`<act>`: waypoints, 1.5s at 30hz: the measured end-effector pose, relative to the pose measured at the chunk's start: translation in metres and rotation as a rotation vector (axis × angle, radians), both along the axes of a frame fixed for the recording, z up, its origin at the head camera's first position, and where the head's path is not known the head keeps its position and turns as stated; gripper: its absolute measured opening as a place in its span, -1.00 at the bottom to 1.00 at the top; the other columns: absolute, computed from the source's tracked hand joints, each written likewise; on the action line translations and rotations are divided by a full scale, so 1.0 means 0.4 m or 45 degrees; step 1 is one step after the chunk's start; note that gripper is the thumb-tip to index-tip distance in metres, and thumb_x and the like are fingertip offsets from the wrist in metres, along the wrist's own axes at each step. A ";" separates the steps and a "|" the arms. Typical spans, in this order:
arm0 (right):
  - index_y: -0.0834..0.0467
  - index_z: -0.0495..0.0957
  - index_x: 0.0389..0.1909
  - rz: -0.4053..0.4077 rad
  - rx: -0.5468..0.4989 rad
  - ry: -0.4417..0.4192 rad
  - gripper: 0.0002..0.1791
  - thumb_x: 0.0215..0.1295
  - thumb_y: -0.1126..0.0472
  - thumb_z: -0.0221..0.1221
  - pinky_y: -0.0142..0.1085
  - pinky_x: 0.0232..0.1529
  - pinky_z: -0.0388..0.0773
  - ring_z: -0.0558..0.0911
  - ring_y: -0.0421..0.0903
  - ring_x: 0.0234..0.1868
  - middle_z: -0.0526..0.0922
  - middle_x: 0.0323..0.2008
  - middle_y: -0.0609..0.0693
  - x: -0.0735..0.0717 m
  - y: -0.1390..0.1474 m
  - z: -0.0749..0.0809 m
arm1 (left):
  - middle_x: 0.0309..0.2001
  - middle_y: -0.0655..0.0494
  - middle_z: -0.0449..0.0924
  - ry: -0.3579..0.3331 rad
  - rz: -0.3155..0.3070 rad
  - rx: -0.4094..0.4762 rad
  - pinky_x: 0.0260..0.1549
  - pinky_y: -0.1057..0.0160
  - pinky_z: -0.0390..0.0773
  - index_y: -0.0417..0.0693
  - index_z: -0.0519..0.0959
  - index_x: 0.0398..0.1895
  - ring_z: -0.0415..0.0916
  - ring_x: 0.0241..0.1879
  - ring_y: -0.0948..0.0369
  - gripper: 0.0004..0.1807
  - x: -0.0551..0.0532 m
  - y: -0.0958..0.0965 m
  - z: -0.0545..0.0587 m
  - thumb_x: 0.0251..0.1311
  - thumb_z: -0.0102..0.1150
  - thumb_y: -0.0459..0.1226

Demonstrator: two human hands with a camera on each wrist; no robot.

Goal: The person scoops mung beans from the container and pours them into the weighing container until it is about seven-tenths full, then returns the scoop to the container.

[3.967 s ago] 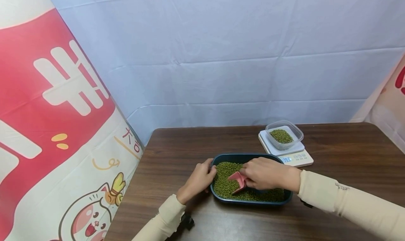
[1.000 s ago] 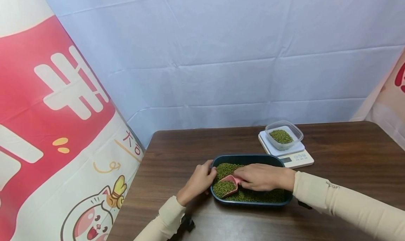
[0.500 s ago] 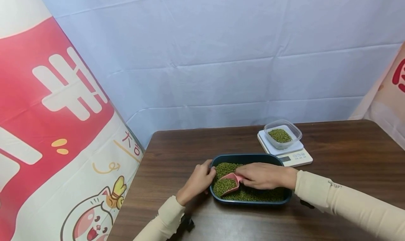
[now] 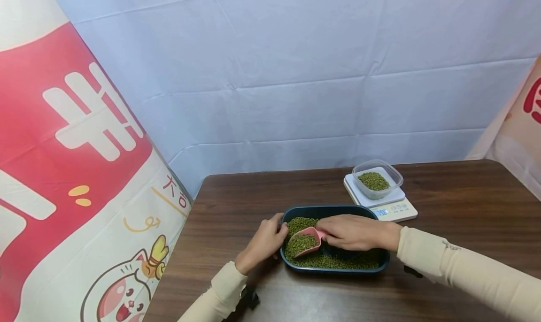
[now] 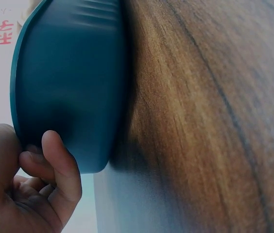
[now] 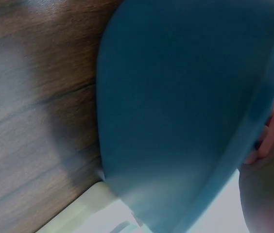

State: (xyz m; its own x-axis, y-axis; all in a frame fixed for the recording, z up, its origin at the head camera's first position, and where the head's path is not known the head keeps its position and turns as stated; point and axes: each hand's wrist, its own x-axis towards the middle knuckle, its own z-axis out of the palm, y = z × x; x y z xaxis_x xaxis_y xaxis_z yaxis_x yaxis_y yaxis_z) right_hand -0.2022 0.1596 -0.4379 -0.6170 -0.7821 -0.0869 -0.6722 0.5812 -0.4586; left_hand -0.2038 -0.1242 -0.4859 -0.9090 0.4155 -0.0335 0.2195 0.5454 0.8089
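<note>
A dark blue-green oblong tub (image 4: 334,269) holding small green beans, like mung beans, sits on the table. My left hand (image 4: 265,237) grips the tub's left end, thumb over the rim; in the left wrist view its fingers (image 5: 61,165) curl against the outer wall. Inside the tub, my right hand (image 4: 355,233) holds a pink scoop (image 4: 313,251) by its handle. The scoop's bowl points left and is heaped with green beans (image 4: 303,243). In the right wrist view the pink handle (image 6: 272,128) shows within the curled fingers, mostly behind the tub wall.
Behind the tub's right end stands a white kitchen scale (image 4: 399,210) with a lit display. On it is a clear plastic container (image 4: 395,176) with some green beans. A wooden table (image 4: 245,195) carries everything, with a pale cloth (image 4: 274,101) hanging behind.
Four seconds ago the scoop was tipped and its bowl looked empty; now it lies level, full of beans. Over the last half second it has risen slightly. The left hand keeps its place.
</note>
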 end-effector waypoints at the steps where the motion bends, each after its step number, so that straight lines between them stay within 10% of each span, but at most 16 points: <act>1: -0.16 0.50 -0.14 0.000 -0.005 0.004 -0.88 0.69 0.09 0.04 -0.38 -0.24 0.36 0.42 -0.34 -0.34 0.43 -0.33 -0.30 0.000 0.002 0.001 | -0.59 0.13 0.60 -0.001 -0.002 0.003 -0.83 0.14 0.64 -0.18 0.35 0.56 0.49 -0.85 0.18 -0.49 0.000 0.000 0.000 0.66 -0.08 -0.23; 45: -0.16 0.51 -0.16 -0.054 -0.144 0.220 -0.82 0.61 0.24 0.10 -0.46 -0.29 0.38 0.40 -0.41 -0.35 0.41 -0.34 -0.34 -0.013 0.074 0.058 | -0.63 0.13 0.56 0.000 0.019 -0.009 -0.84 0.16 0.63 -0.22 0.32 0.59 0.49 -0.85 0.17 -0.46 0.000 0.002 -0.001 0.66 -0.08 -0.24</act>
State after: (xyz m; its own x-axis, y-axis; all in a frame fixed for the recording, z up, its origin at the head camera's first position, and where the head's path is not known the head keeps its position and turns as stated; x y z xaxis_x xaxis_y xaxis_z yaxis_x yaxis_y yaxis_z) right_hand -0.2073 0.1892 -0.4149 -0.6478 -0.7538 0.1101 -0.7224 0.5620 -0.4029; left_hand -0.2039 -0.1235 -0.4862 -0.9150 0.4018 -0.0362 0.2116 0.5544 0.8049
